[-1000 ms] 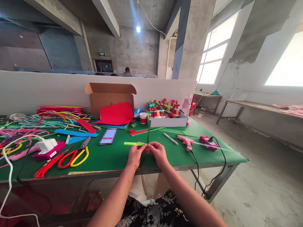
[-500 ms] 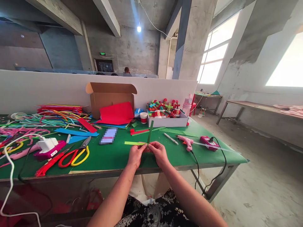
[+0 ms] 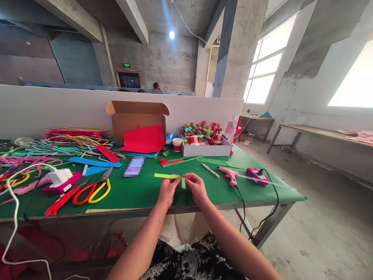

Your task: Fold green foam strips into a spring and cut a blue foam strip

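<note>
Near the front edge of the green table, my left hand (image 3: 168, 190) pinches a light green paper strip (image 3: 163, 176), whose free end points left. Close beside it, my right hand (image 3: 197, 188) has its fingers closed on a darker green strip (image 3: 183, 182), which hangs down between the hands. The two strips meet at my fingertips; how they join is hidden. Left of my hands are scissors (image 3: 100, 188) with red and yellow handles and a phone (image 3: 134, 167). To the right lie a pen (image 3: 210, 170) and a pink glue gun (image 3: 229, 175).
Behind my hands, the green table (image 3: 151, 194) bears a white box (image 3: 207, 150) of colourful crafts, paper cups (image 3: 177, 145) and an open cardboard box (image 3: 138, 116). Pipe cleaners (image 3: 67, 146) are heaped at the left. A purple power socket (image 3: 256, 176) with a black cable is at the right.
The darker green strip stood upright from my fingertips; now it is folded down towards me between my hands. Both hands have stayed in nearly the same place.
</note>
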A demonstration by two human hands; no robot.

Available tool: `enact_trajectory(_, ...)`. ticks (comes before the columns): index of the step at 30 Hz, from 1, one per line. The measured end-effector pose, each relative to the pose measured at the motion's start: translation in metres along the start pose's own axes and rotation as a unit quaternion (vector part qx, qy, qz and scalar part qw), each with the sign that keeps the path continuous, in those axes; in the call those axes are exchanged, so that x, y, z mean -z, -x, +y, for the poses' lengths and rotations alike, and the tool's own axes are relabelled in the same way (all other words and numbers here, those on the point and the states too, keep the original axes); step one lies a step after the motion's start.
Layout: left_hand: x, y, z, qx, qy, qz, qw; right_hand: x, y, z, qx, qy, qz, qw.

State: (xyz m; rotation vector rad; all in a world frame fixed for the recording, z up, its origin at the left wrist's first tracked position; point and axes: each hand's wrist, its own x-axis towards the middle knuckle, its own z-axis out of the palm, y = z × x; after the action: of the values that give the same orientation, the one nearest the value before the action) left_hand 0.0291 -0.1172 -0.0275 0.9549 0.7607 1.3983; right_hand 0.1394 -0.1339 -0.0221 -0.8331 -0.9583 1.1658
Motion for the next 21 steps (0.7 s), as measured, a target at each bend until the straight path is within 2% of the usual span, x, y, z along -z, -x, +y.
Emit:
enact_trajectory(5,-0.0023,0.0028,0.0045,0.01,0.007,0.003,1.0,0.0011,-0.0003,-0.0014,-0.033,-0.028,-0.007,0.999)
enact_trajectory(14,0.0004,0.0004,-0.0018,0.024,0.005,0.006,1.0,0.002,-0.0008,0.0019,-0.003,-0.016,-0.01,1.0)
enact_trajectory(21,0.0014,-0.0003,-0.0002,0.024,0.005,-0.003,1.0,0.0021,-0.0029,0.0057,-0.024,0.006,0.005,1.0)
